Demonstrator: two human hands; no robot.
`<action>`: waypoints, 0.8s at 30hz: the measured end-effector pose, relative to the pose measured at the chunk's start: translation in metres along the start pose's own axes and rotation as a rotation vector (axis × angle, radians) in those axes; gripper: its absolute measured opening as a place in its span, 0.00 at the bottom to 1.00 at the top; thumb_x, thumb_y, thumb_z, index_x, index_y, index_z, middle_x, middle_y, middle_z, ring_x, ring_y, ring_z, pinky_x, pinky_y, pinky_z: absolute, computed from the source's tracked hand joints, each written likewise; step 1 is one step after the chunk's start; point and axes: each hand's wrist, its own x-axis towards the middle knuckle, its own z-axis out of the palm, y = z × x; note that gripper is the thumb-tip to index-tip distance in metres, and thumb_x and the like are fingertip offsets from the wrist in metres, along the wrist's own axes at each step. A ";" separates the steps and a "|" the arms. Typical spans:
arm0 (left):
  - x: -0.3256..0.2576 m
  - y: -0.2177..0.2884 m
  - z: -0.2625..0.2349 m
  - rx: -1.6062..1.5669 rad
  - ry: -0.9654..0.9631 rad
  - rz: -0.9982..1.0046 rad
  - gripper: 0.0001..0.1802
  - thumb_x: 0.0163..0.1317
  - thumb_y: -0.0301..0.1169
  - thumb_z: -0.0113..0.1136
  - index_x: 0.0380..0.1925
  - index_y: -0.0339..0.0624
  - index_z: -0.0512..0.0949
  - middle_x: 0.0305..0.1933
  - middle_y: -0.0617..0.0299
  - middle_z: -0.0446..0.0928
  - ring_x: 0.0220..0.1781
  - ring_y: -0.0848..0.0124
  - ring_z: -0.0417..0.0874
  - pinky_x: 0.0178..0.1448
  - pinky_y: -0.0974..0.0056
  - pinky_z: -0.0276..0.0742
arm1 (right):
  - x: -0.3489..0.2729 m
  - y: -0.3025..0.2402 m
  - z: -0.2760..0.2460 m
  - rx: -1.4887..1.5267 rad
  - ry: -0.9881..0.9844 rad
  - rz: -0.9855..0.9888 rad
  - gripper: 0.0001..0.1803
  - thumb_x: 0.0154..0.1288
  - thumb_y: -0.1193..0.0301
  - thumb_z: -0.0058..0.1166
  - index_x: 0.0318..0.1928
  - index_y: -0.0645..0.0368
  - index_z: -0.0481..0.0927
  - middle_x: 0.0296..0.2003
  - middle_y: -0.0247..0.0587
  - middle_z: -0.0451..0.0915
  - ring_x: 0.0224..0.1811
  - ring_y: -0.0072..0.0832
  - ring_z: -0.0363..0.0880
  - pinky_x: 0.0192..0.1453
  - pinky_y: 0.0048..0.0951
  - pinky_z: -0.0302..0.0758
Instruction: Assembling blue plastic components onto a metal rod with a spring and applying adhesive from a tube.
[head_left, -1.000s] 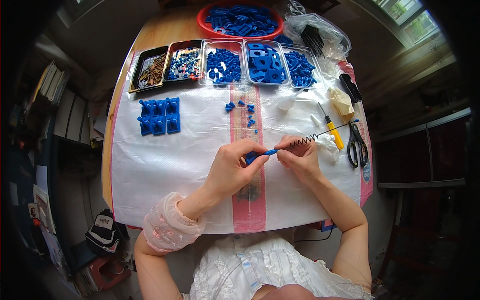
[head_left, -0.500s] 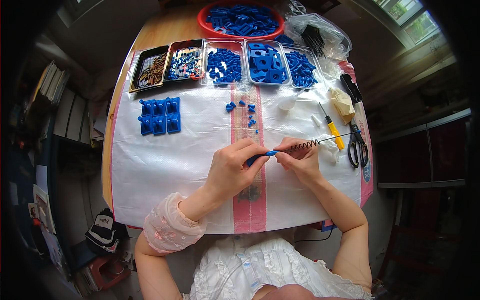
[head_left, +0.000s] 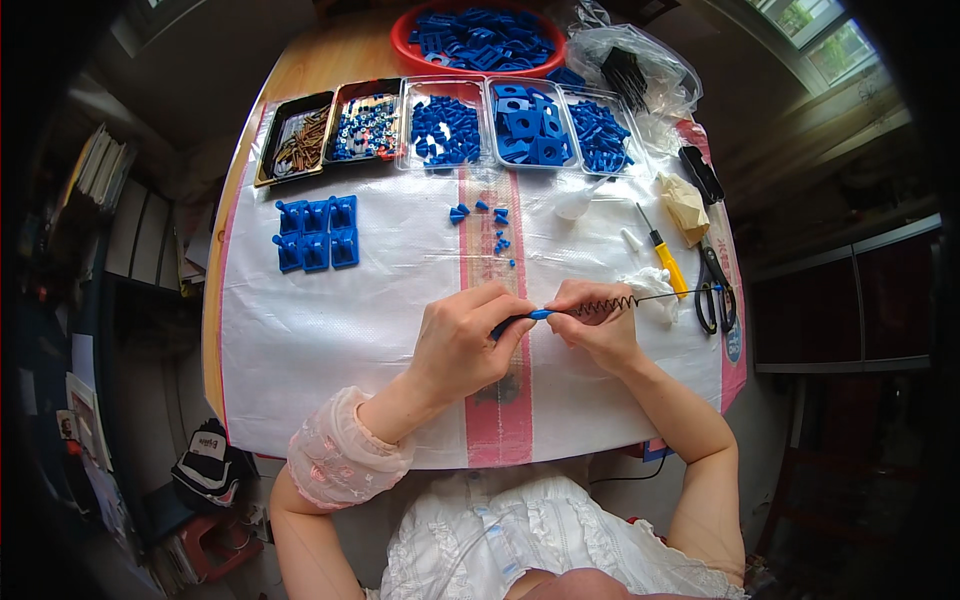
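My left hand [head_left: 462,340] pinches a small blue plastic piece [head_left: 528,316] at the near end of a thin metal rod with a coiled spring [head_left: 612,304] on it. My right hand [head_left: 594,328] grips the same rod and spring just to the right, fingers curled around the coil. The rod's bare end [head_left: 675,294] points right, toward the scissors. Both hands hover over the white woven sheet [head_left: 330,330], above its pink stripe.
A block of assembled blue pieces [head_left: 316,234] lies at the left. Loose blue bits [head_left: 488,222] sit ahead of my hands. Several trays of parts [head_left: 445,128] and a red bowl [head_left: 478,38] line the far edge. A yellow-handled screwdriver [head_left: 664,258] and black scissors [head_left: 716,290] lie right.
Both hands have drifted slightly with the rod; the spring sits a little closer to my right fingers. Nothing was picked up or let go.
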 end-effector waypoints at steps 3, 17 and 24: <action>-0.001 -0.001 0.001 -0.014 -0.004 -0.008 0.07 0.55 0.21 0.69 0.35 0.40 0.85 0.30 0.59 0.81 0.25 0.67 0.81 0.28 0.67 0.74 | 0.000 0.000 0.000 -0.014 -0.004 -0.012 0.06 0.58 0.87 0.61 0.37 0.71 0.84 0.28 0.38 0.80 0.25 0.16 0.75 0.24 0.17 0.69; -0.001 -0.002 0.002 -0.103 -0.020 -0.071 0.06 0.56 0.21 0.67 0.34 0.39 0.84 0.28 0.59 0.79 0.23 0.70 0.78 0.27 0.68 0.70 | 0.000 0.006 -0.002 0.036 -0.023 0.024 0.04 0.60 0.85 0.61 0.37 0.68 0.84 0.27 0.34 0.79 0.23 0.14 0.74 0.23 0.16 0.68; -0.001 -0.001 0.002 -0.090 -0.001 -0.050 0.07 0.55 0.20 0.68 0.34 0.40 0.85 0.28 0.60 0.80 0.22 0.70 0.78 0.26 0.68 0.70 | 0.000 0.005 0.000 0.046 -0.019 0.011 0.05 0.60 0.86 0.61 0.37 0.68 0.83 0.28 0.34 0.79 0.24 0.14 0.73 0.23 0.16 0.67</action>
